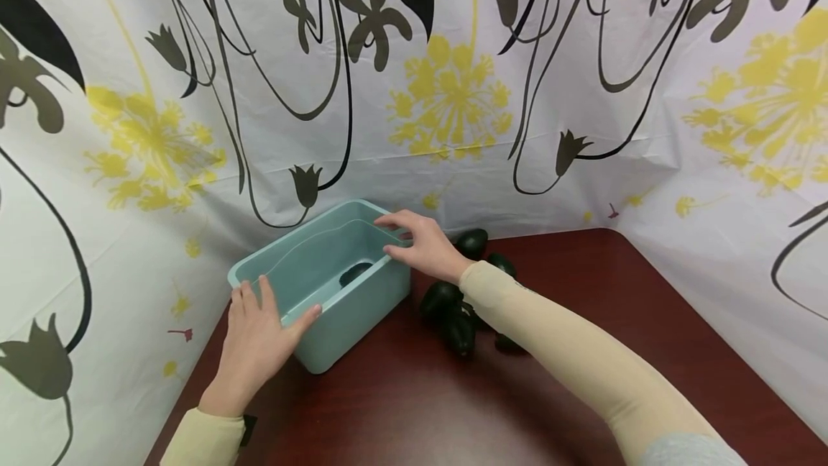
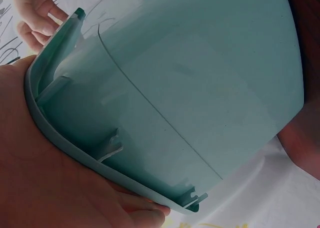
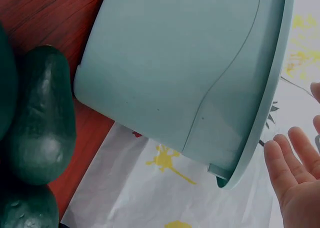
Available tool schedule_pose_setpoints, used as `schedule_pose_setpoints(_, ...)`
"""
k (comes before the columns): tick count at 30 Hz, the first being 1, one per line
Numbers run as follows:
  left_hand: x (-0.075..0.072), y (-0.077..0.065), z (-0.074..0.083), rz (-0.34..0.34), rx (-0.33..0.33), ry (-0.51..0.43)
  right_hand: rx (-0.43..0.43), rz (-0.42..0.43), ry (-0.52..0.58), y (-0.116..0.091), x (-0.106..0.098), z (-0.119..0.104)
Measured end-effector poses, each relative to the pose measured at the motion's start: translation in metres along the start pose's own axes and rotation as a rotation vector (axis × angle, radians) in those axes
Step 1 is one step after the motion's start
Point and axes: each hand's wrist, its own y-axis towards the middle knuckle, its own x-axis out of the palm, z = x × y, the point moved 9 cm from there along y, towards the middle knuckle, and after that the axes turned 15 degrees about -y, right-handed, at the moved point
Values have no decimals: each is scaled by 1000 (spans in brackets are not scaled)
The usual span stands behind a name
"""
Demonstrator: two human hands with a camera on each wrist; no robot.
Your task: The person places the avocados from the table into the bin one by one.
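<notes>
A teal plastic bin (image 1: 362, 333) stands at an angle on the table, with a dark green avocado (image 1: 353, 274) on its floor. My left hand (image 1: 254, 340) rests on the near end of its rim, fingers extended over the edge and thumb spread. Over the far right end is my right hand (image 1: 423, 244), its fingers loosely bent; in the right wrist view those fingers (image 3: 282, 170) appear beside the rim with nothing in them. Several avocados (image 1: 459, 333) lie right of the bin, partly hidden by the right forearm. One pear-shaped avocado (image 3: 42, 118) shows closely in the right wrist view.
The dark red-brown wooden table (image 1: 388, 416) has a rounded far right corner. White cloth (image 1: 582, 92) printed with yellow flowers and dark stems hangs behind it and at both sides, close to the bin's far edge.
</notes>
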Motion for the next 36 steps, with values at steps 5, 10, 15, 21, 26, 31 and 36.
schedule_pose_setpoints(5, 1, 0, 1, -13, -7, 3, -6, 14, -11, -9, -6, -1)
schedule_pose_setpoints(10, 3, -3, -2, -13, -11, -3, -47, 19, -74, -27, -9, -5)
schedule_pose_setpoints(15, 2, -4, -2, 5, 2, -2, -76, 21, -118, -41, -13, -8)
schedule_pose_setpoints(21, 0, -1, 0, 16, 19, -12, -98, 15, -115, -51, -22, -9)
schedule_pose_setpoints(26, -2, 1, 0, 18, 23, -16, -102, 2, -168, -59, -26, -10)
schedule_pose_setpoints(31, -1, 2, -1, 19, 21, -13, -83, -31, -201, -70, -27, -7)
schedule_pose_setpoints(36, 0, 1, -3, 22, 18, -17, -46, -64, -225, -86, -25, 4)
